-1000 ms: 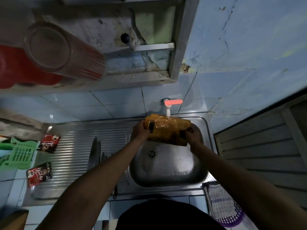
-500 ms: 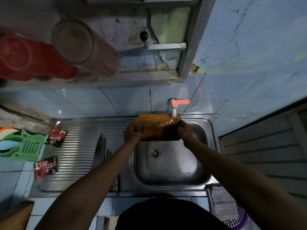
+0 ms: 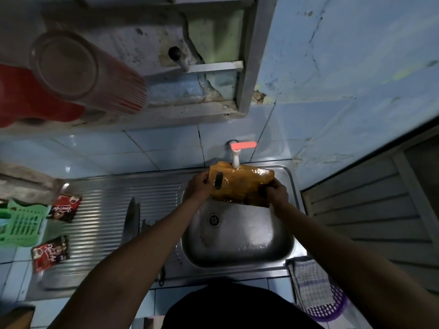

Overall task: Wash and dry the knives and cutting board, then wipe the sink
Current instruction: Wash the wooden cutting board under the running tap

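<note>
1. Lower frame: knives point(image 3: 132, 217) lie on the drainboard, waiting.
2. Centre: left hand point(image 3: 199, 186) and right hand point(image 3: 277, 193) each grip an end of the cutting board point(image 3: 240, 186) above the sink point(image 3: 291, 236).
3. Beyond: tap point(image 3: 235, 157) overhead; best to tilt the board so water sheets off.

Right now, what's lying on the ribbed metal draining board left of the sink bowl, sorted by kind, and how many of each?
Knives: 2, a large knife and a smaller knife beside it, partly hidden by the forearm.
Red sachets: 2, far sachet, near sachet.
Total: 4
</note>
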